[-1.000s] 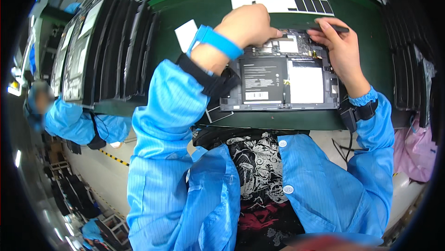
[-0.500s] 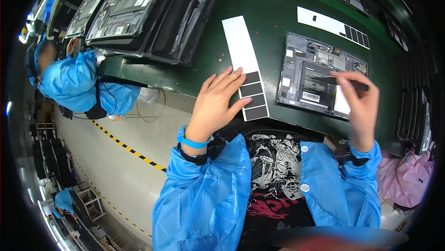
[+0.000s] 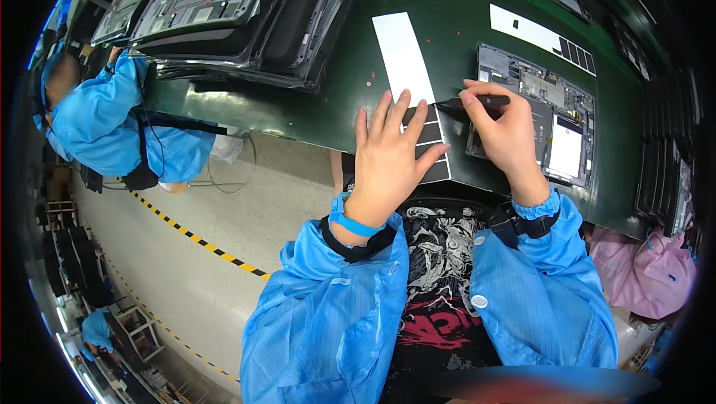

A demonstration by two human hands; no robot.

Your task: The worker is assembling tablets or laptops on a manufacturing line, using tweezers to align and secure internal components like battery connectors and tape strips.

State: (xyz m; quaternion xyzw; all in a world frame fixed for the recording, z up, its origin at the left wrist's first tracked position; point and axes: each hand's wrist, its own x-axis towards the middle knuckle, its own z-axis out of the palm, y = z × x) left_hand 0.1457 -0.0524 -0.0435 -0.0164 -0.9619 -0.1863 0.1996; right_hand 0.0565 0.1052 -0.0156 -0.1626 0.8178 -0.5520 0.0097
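Observation:
A white backing strip (image 3: 403,50) with black rectangular stickers (image 3: 434,173) at its near end lies on the green table. My left hand (image 3: 389,158) rests over that end, fingers spread, covering part of the stickers. Black tweezers (image 3: 490,100) are gripped in my right hand (image 3: 509,136), their tip at the edge of the uppermost visible sticker, close to my left fingertips. To the right lies an opened laptop base (image 3: 537,68), its circuit board and flat black battery exposed. My right hand hides its left part. A white rectangle (image 3: 567,152) shows on its near right side.
Several laptop parts are stacked (image 3: 231,27) at the far left. A second sticker strip (image 3: 522,24) lies beyond the laptop base. Dark panels (image 3: 660,136) stand at the right edge. A co-worker in blue (image 3: 97,106) is at the left; a pink cloth item (image 3: 645,273) is at the right.
My right hand has moved left with the tweezers, from above the laptop battery to the sticker strip. The left hand stays spread on the strip. The whole view has shifted slightly.

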